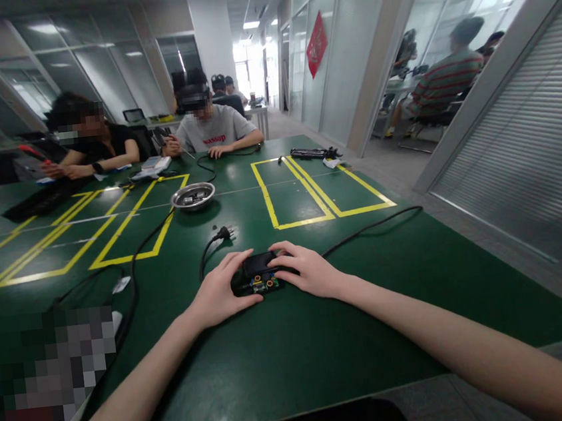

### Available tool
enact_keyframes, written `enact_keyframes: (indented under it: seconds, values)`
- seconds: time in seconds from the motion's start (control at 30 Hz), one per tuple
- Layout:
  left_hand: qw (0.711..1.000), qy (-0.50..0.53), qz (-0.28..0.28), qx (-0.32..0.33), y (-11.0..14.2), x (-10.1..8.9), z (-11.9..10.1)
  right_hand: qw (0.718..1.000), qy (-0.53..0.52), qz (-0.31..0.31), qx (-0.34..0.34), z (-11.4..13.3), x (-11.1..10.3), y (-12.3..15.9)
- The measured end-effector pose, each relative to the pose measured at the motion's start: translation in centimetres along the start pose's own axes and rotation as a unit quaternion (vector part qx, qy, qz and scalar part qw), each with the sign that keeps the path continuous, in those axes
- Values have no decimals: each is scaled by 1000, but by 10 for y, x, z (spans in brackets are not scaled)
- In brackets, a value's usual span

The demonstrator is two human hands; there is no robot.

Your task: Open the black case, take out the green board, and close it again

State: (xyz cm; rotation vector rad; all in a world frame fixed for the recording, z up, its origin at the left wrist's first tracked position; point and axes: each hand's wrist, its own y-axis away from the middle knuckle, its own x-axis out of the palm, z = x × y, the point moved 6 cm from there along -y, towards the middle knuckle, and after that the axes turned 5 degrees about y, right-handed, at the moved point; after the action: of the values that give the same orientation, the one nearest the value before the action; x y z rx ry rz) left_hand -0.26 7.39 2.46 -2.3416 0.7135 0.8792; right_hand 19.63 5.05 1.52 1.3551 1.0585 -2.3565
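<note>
In front of me on the green table lies an opened black power adapter, its circuit board (264, 283) showing yellow, blue and green parts. The smooth black cover (258, 264) sits at the far side of the board, tilted. My left hand (222, 289) grips the adapter from the left, fingers along the far edge and thumb at the near edge. From the right, my right hand (307, 269) holds the cover's right end, its fingertips on top and beside the board. A power plug (224, 233) on a black cord rests just beyond my left hand.
A metal bowl (193, 197) with small metal parts stands farther left. Yellow tape (305, 222) marks rectangles on the table (372, 315). A black cable (373, 226) runs off right. A folded black tripod (312, 153) lies at the far edge. Two co-workers sit opposite, holding tools.
</note>
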Motion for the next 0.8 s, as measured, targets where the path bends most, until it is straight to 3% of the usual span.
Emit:
enact_keyframes:
  seconds: [0.3,0.53,0.8]
  values:
    - [998,56,-6,19,2,2,-3,983,-172,-49,44,-3,-4,-1]
    - [998,58,4,19,1,3,-6,988,-122,-86,34,-2,-5,-1]
    - [999,32,5,27,0,3,-6,989,-116,-86,33,-1,-4,-3]
